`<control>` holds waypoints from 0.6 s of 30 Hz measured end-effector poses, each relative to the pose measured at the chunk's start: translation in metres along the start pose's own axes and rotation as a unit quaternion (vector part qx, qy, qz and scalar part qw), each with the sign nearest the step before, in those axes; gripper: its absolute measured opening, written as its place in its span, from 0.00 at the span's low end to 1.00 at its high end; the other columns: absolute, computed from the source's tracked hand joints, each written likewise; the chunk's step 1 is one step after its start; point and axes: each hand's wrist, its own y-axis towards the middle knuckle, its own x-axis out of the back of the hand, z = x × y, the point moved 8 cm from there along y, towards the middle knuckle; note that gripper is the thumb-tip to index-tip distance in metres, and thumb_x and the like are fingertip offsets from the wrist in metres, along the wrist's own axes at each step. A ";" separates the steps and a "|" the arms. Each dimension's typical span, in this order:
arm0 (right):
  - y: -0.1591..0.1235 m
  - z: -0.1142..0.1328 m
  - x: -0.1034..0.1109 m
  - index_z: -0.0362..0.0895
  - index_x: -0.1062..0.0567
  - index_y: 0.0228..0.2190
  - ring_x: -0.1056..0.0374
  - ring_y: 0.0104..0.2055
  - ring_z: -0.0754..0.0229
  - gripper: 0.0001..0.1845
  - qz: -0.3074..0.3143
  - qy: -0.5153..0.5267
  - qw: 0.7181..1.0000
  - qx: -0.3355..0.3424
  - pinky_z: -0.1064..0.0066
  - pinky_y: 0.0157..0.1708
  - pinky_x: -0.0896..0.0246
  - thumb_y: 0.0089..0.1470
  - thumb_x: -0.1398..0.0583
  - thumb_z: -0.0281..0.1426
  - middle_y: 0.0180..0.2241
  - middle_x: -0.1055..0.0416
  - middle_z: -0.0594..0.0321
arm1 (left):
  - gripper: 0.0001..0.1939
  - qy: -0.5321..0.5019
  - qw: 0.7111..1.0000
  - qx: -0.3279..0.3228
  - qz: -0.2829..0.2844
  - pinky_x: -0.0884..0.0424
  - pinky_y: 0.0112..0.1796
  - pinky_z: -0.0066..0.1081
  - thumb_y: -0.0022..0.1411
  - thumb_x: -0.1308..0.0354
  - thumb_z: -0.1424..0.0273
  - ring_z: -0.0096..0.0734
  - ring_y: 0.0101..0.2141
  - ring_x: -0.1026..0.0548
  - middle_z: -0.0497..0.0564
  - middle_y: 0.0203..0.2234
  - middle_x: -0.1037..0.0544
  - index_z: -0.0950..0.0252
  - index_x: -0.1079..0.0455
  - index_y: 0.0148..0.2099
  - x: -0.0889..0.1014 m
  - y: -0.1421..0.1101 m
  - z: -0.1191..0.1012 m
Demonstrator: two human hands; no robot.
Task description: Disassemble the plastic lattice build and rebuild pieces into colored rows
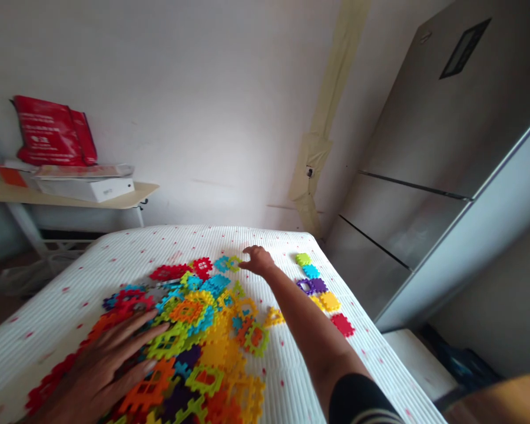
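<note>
A heap of colourful interlocking plastic puzzle pieces (pixel 198 335) lies on a white ribbed mattress (pixel 256 238) dotted with red. My left hand (pixel 110 368) rests on the heap's near left side, fingers spread flat over red, orange and green pieces. My right hand (pixel 257 261) stretches to the far side, its fingertips at a joined blue and green pair (pixel 228 263). It shows nothing held. A loose column of green, blue, purple, yellow and red pieces (pixel 321 291) lies to the right of my forearm.
A steel refrigerator (pixel 424 176) stands beyond the mattress's right edge. At the far left, a narrow table (pixel 83 197) holds a white box (pixel 86 188) and a red bag (pixel 48 132). Behind the mattress rises a white wall with beige tape (pixel 318 159).
</note>
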 end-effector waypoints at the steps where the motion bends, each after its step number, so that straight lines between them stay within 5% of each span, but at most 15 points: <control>1: 0.001 0.014 -0.007 0.52 0.32 0.49 0.39 0.50 0.57 0.27 0.006 0.000 1.000 0.013 0.66 0.44 0.41 0.48 0.40 0.46 0.49 0.34 0.62 | 0.22 -0.001 1.000 0.000 0.005 0.36 0.52 0.42 0.57 0.50 0.56 0.40 0.56 0.36 0.43 0.59 0.37 0.46 0.34 0.55 0.001 0.000 0.000; 4: 0.001 0.039 -0.022 0.48 0.31 0.47 0.39 0.50 0.52 0.27 0.011 -0.009 1.000 0.022 0.61 0.43 0.40 0.47 0.39 0.45 0.48 0.34 0.56 | 0.22 -0.002 1.000 0.001 0.018 0.36 0.52 0.42 0.58 0.51 0.56 0.40 0.56 0.36 0.45 0.59 0.37 0.47 0.35 0.55 0.003 0.001 -0.003; 8: 0.001 0.042 -0.025 0.46 0.30 0.45 0.37 0.49 0.54 0.18 0.010 -0.024 1.000 0.015 0.64 0.43 0.39 0.53 0.44 0.38 0.47 0.32 0.55 | 0.22 -0.004 1.000 0.003 0.016 0.36 0.52 0.44 0.58 0.52 0.56 0.41 0.56 0.36 0.46 0.59 0.37 0.48 0.34 0.55 0.007 0.002 -0.007; 13: 0.002 0.002 -0.001 0.43 0.31 0.47 0.33 0.45 0.56 0.19 0.011 -0.043 0.999 -0.033 0.66 0.40 0.38 0.60 0.55 0.30 0.44 0.30 0.53 | 0.22 -0.015 1.000 0.007 0.010 0.36 0.52 0.45 0.58 0.51 0.56 0.44 0.56 0.35 0.47 0.59 0.36 0.48 0.33 0.54 0.006 0.003 -0.006; 18: -0.003 -0.043 0.013 0.46 0.27 0.42 0.32 0.45 0.55 0.15 0.059 -0.054 0.995 -0.059 0.67 0.40 0.38 0.54 0.47 0.28 0.44 0.28 0.57 | 0.21 -0.024 1.000 0.007 -0.001 0.37 0.52 0.45 0.57 0.50 0.57 0.44 0.56 0.35 0.45 0.58 0.35 0.47 0.32 0.53 0.002 0.003 -0.002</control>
